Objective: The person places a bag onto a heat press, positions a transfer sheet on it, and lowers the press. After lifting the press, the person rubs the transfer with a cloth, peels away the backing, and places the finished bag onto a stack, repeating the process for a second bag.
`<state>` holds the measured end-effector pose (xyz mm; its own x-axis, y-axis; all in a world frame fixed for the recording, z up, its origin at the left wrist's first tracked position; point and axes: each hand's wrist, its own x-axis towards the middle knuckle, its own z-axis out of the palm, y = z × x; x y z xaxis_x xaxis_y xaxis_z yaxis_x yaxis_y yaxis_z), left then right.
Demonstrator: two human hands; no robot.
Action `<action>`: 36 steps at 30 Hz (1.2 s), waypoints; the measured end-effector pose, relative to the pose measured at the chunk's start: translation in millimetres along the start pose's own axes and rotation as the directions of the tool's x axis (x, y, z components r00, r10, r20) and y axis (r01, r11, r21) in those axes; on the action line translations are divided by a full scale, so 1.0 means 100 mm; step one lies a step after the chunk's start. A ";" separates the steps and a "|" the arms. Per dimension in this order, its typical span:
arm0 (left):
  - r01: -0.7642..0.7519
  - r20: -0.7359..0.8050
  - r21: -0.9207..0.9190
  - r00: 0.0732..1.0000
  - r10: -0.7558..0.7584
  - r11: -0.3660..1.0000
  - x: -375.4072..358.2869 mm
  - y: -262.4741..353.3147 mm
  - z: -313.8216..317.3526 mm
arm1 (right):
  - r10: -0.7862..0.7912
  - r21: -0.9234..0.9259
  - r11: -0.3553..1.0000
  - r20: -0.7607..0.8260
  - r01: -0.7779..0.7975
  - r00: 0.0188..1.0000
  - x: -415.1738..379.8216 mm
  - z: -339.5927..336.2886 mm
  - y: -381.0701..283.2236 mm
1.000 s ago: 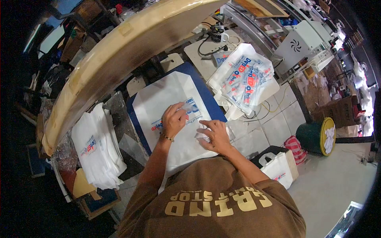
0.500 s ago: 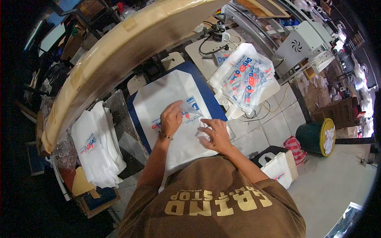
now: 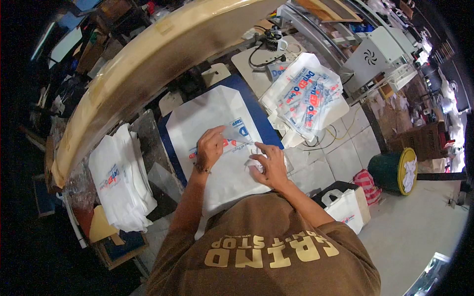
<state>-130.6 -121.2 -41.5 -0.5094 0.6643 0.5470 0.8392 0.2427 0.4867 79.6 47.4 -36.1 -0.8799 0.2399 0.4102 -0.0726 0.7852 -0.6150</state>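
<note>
A white bag point(image 3: 200, 118) with blue and red print lies flat on the blue platen point(image 3: 252, 101) in front of me. My left hand point(image 3: 211, 148) is over the print, its thumb and fingers pinching the edge of a translucent film sheet point(image 3: 234, 133). The film stretches across the lettering towards my right hand point(image 3: 270, 165). That hand, fingers curled, holds a crumpled white wad point(image 3: 255, 163) near the bag's right side, and its index fingertip is right at the film's corner. Red and blue letters show between the hands.
Folded white printed bags point(image 3: 116, 177) are stacked at left. Printed film sheets point(image 3: 313, 96) lie on more bags at right. A long tan padded beam point(image 3: 163, 54) arches across the far side. A green bin point(image 3: 390, 170) and a handled bag point(image 3: 345, 209) stand at lower right.
My left hand has shifted slightly left and down with the film, and more of the red lettering shows. My right hand has moved a little up, still around the crumpled wad.
</note>
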 end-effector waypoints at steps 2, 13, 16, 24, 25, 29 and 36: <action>0.024 -0.061 -0.043 0.998 -0.027 0.999 0.04 0.01 0.01 | 0.013 -0.014 1.000 0.000 -0.013 1.000 0.00 0.00 -0.01; 0.191 0.012 -0.114 0.982 -0.190 0.975 0.15 -0.03 -0.06 | 0.023 -0.023 0.999 0.006 -0.022 1.000 0.00 0.01 -0.01; 0.033 0.003 -0.025 0.999 -0.033 0.999 0.23 0.11 -0.16 | 0.027 -0.027 0.999 0.015 -0.026 1.000 0.01 -0.02 -0.02; -0.082 0.040 0.024 0.996 0.081 0.996 -0.16 0.26 -0.06 | 0.020 -0.031 0.999 0.006 -0.020 1.000 0.01 0.02 -0.01; -0.095 0.028 0.030 0.995 0.094 0.995 -0.19 0.29 -0.05 | 0.020 -0.030 0.999 0.009 -0.020 1.000 0.02 0.01 -0.01; -0.126 0.038 0.018 0.991 0.125 0.992 -0.24 0.35 -0.01 | 0.023 -0.035 0.999 0.013 -0.022 1.000 0.02 0.02 0.00; -0.049 0.050 -0.018 0.997 0.050 0.999 -0.36 0.25 -0.04 | 0.029 -0.034 0.999 0.023 -0.028 0.999 0.01 0.01 -0.01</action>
<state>-91.9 -142.1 -46.3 -0.4567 0.7102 0.5357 0.8596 0.1971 0.4714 78.4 46.6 -35.8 -0.8922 0.2491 0.3768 -0.0319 0.7973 -0.6027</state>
